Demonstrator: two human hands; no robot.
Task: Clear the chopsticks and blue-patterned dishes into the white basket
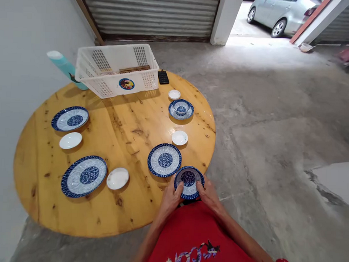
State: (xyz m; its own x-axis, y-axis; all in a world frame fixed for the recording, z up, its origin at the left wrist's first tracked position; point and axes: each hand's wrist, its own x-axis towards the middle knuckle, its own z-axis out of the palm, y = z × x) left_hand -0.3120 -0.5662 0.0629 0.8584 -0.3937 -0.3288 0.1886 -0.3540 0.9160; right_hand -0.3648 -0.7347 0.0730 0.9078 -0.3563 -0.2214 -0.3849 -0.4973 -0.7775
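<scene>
A blue-and-white patterned bowl (189, 178) is held close to my body at the table's right front edge. My left hand (172, 194) grips its left side, thumb over the rim, and my right hand (207, 193) does the same on the right. Whether more bowls are stacked under it, I cannot tell. Just beyond lies a blue-rimmed plate (164, 160), with a small white dish (179, 138) behind it. Farther back, another blue-and-white bowl (181, 107) sits on a blue-rimmed plate (172, 113), near a second small white dish (174, 94).
On the left of the round wooden table (132, 202) are two blue-rimmed plates (70, 118) and two white dishes (118, 178). A white plastic basket (107, 86) holding chopsticks (134, 69) stands at the back, between a turquoise cylinder (63, 66) and a black object (163, 77).
</scene>
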